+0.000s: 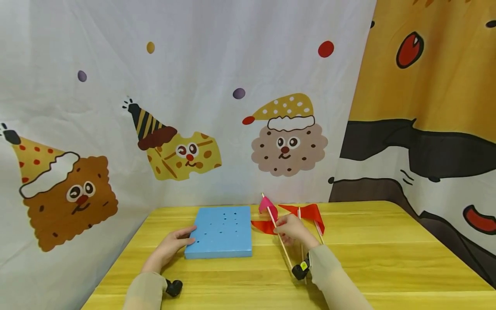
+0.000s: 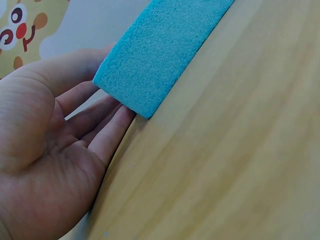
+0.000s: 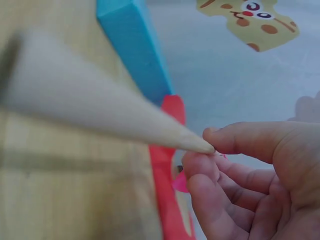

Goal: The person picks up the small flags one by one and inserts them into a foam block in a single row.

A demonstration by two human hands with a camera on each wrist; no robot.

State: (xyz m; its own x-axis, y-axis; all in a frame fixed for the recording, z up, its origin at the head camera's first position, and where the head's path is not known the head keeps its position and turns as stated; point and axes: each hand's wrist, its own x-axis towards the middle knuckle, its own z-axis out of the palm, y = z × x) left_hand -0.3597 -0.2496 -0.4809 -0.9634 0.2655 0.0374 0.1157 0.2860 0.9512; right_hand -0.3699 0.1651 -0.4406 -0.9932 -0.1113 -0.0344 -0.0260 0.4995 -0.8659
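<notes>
A flat blue foam block [image 1: 232, 243] with small holes in its top lies on the wooden table. My left hand [image 1: 170, 247] rests against the block's left edge, fingers extended; the left wrist view shows the thumb [image 2: 75, 70] reaching along its top edge. Between thumb and fingertips, my right hand [image 1: 293, 229] pinches the thin wooden stick [image 1: 286, 253] of a pink flag [image 1: 265, 204]. That stick slants, its flag end up and away from me. Red flags [image 1: 312, 212] on sticks lie beneath and beside the right hand, partly hidden by it.
Behind the table [image 1: 368, 241] hangs a white curtain [image 1: 217, 51] printed with cartoon food. A yellow and black printed part [image 1: 434, 94] of it hangs at the right. Each wrist wears a small black camera [image 1: 174, 287].
</notes>
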